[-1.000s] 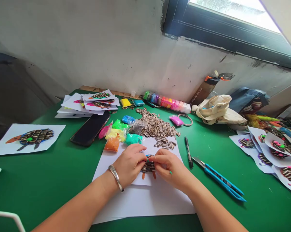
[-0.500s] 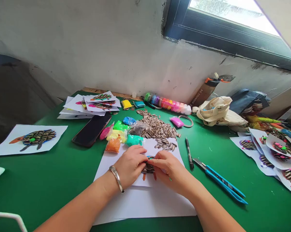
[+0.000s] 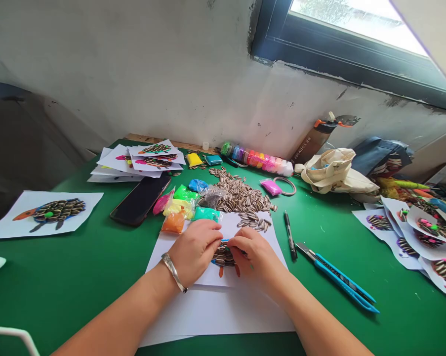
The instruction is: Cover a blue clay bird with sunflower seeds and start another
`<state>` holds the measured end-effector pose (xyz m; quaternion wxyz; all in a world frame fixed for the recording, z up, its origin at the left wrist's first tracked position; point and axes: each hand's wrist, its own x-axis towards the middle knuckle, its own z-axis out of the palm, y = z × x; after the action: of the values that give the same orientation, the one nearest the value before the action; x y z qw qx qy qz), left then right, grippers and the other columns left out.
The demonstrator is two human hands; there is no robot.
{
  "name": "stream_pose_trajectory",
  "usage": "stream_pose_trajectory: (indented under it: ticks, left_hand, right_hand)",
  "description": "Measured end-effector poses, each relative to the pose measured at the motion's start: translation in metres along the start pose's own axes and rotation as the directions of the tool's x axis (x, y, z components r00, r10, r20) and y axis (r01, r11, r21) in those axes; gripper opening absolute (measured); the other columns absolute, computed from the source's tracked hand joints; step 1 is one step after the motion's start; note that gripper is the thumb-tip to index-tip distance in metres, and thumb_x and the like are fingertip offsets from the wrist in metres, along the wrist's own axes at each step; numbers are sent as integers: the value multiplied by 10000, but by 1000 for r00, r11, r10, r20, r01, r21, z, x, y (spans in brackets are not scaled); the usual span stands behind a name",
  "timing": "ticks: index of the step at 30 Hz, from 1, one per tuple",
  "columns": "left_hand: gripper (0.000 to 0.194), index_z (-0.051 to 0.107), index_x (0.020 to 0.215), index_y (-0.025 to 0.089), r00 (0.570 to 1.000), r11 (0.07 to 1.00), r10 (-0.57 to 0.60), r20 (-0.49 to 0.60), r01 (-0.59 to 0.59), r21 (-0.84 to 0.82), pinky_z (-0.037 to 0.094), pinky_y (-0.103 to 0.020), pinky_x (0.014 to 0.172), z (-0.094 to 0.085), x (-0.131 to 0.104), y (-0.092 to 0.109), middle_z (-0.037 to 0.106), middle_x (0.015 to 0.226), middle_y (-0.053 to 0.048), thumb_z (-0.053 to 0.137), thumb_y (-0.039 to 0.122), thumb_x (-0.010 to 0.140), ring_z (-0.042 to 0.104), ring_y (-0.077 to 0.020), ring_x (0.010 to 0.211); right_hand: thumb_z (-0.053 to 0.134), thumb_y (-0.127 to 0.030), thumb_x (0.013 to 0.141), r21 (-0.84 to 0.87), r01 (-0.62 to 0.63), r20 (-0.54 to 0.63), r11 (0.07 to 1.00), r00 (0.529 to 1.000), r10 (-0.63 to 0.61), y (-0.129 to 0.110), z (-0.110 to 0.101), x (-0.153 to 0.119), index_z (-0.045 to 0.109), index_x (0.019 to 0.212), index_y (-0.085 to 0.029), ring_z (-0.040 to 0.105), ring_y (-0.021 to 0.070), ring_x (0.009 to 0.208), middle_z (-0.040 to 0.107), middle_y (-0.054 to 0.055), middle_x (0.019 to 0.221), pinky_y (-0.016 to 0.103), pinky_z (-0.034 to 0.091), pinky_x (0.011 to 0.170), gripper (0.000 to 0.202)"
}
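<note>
The person's left hand (image 3: 197, 249) bends over the far left edge of a small seed picture (image 3: 223, 256), its body made of striped grey-brown sunflower seeds with a blue border and orange-brown legs. The right hand (image 3: 259, 254) meets it from the other side, finger and thumb drawn in over the seeds. From where I stand the fingertips are partly hidden, so I can't tell whether either grip is closed on anything; a fleck of green (image 3: 251, 267) shows on the right hand's fingers. A silver metal bangle (image 3: 174, 272) circles the left wrist.

The picture lies in front of the person, on white paper sheets (image 3: 223, 311) spread over the green surface (image 3: 97, 277). At their far edge sits a cluster of small clear bags of coloured clay, among them an orange one (image 3: 173, 222) and a teal one (image 3: 207, 213), beside a big heap of loose striped seeds (image 3: 241, 193). To the right lie a slim black pen (image 3: 290, 235) and a blue-handled craft knife (image 3: 341, 282), its blade showing. To the left are a black phone (image 3: 140, 200) and another seed picture with an orange head (image 3: 60, 212). Near the wall leans a brown bottle (image 3: 313, 141), just behind a cream cloth bag (image 3: 334, 170).
</note>
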<state>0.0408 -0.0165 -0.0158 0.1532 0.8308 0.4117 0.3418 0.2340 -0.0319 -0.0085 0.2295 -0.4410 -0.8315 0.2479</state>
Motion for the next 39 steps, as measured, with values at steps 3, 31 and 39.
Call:
stream_pose_trajectory:
  ticks: [3,31,39]
  left_hand:
    - [193,701,858,159,998,1000,-15,-54,15,-1,540,-354,846,-4,3,1,710,926,-74,512,122,847,636,-196,937]
    - [214,683,848,178,991,993,-106,87,100,68,510,-334,762,-14,2,2,700,819,-41,472,146,871,615,-185,811]
    - [202,644,1040,182,994,988,94,-57,-100,-115,506,-344,867,-9,2,23,700,977,-58,583,200,848,612,-190,953]
  right_hand:
    - [502,-56,842,-11,-15,13,1000,1000,15,-3,2,3,655,758,-183,499,126,700,551,20,757,243,372,642,215]
    - [510,-87,816,57,-75,-86,996,993,80,7,-8,-1,702,913,-229,540,153,748,601,31,804,258,407,630,257]
    - [503,-136,814,-33,-195,-231,980,956,183,5,-5,7,674,925,-192,552,172,762,626,45,801,265,403,653,212]
